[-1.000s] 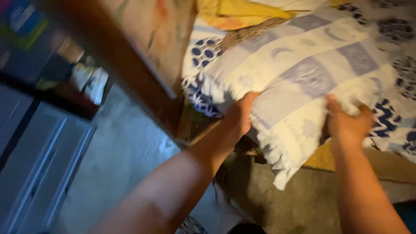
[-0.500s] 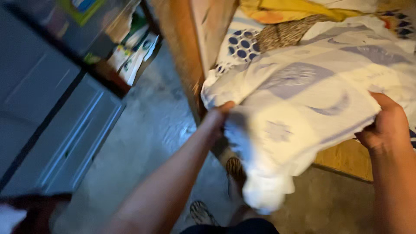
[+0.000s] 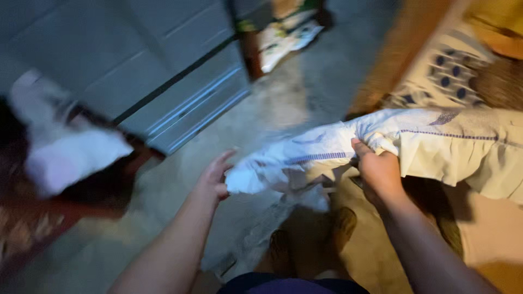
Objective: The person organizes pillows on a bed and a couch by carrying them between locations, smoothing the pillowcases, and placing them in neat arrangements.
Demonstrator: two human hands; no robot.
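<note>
A white cloth with pale purple patterns (image 3: 436, 144) stretches from the bed at the right out over the floor. My right hand (image 3: 376, 169) grips it from below, near its middle. My left hand (image 3: 215, 177) has its fingers spread and touches the bunched free end of the cloth (image 3: 256, 174). The frame is blurred by motion.
A wooden bed frame (image 3: 392, 60) with a blue-dotted fabric (image 3: 449, 73) stands at the upper right. Grey metal cabinet doors (image 3: 163, 76) fill the upper left. White cloth (image 3: 71, 158) lies on a dark heap at the left. My feet in sandals (image 3: 310, 245) stand on the concrete floor.
The view has swung left, away from the bed. The cloth has been pulled off the bed towards the floor. My left hand has opened and now only touches its end.
</note>
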